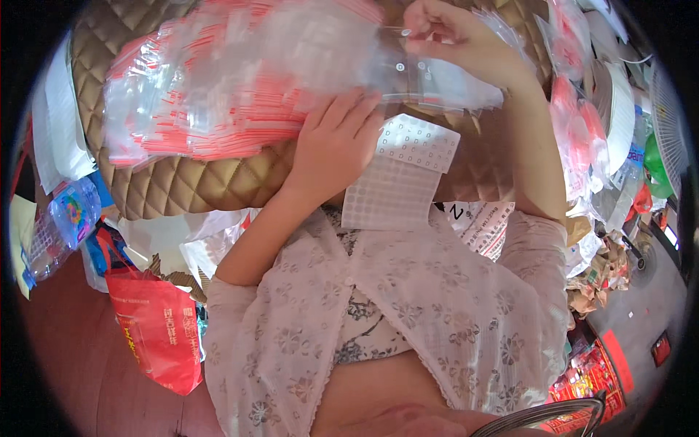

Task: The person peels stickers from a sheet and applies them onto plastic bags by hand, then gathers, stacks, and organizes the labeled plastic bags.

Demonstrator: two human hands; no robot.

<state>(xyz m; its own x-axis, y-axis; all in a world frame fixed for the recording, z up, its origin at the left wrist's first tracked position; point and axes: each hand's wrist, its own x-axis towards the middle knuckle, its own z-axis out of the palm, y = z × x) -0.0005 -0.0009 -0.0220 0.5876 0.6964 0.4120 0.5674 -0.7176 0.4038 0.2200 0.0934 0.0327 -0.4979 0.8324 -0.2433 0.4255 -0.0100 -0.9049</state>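
Observation:
A wide heap of clear zip bags with red seal edges point(218, 109) covers a brown quilted cushioned surface point(175, 189). My left hand point(338, 142) lies on the heap's right edge, fingers stretched out, beside a white sheet of small labels point(419, 142). That sheet hangs over the cushion's near edge, its lower part point(393, 193) marked with rows of pale dots. My right hand point(455, 40) is raised above the far right side, fingers curled and pinched, with a small round sticker point(405, 33) at the fingertips. Below it lie clear bags point(459, 91) bearing small round stickers.
More red-edged bags point(571, 131) hang at the right, near a white fan point(666, 109) and a green round object point(655, 156). On the left are a plastic bottle point(54, 247) and a red bag point(156, 328). Crumpled brown paper point(601, 277) lies at the lower right.

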